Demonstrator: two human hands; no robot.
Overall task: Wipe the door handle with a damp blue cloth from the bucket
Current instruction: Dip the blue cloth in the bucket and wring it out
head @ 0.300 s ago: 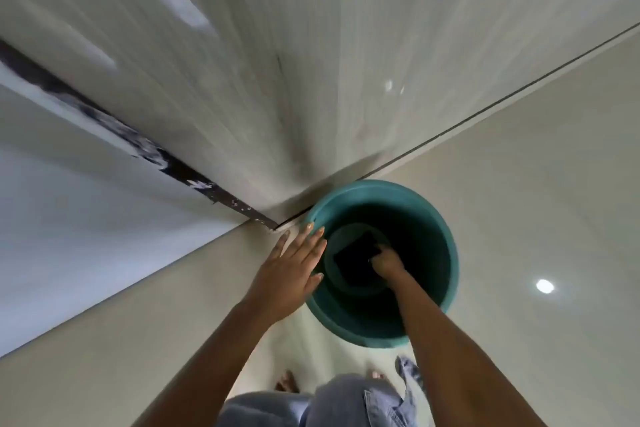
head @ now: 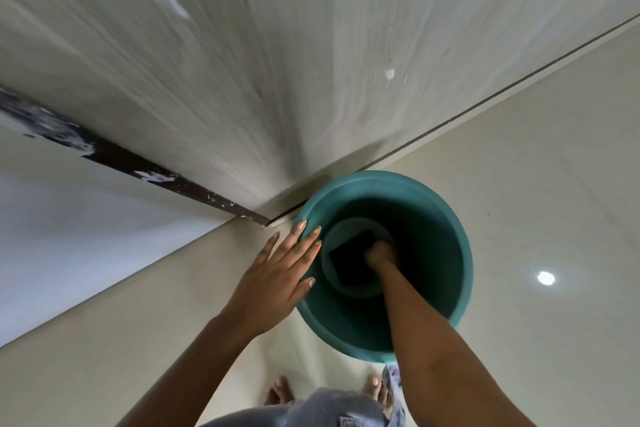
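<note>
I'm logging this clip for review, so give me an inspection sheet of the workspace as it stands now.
Surface: pale tiled floor, bare around the bucket.
Job's things: teal bucket on the floor by the door; dark cloth at its bottom; door handle not in view.
Clutter: nothing seen.
Grippers: left hand open, fingers on the bucket rim; right hand down inside, on the cloth, grip unclear.
Cables: nothing seen.
Surroundings: white wall, light reflection on floor, bare feet.
</note>
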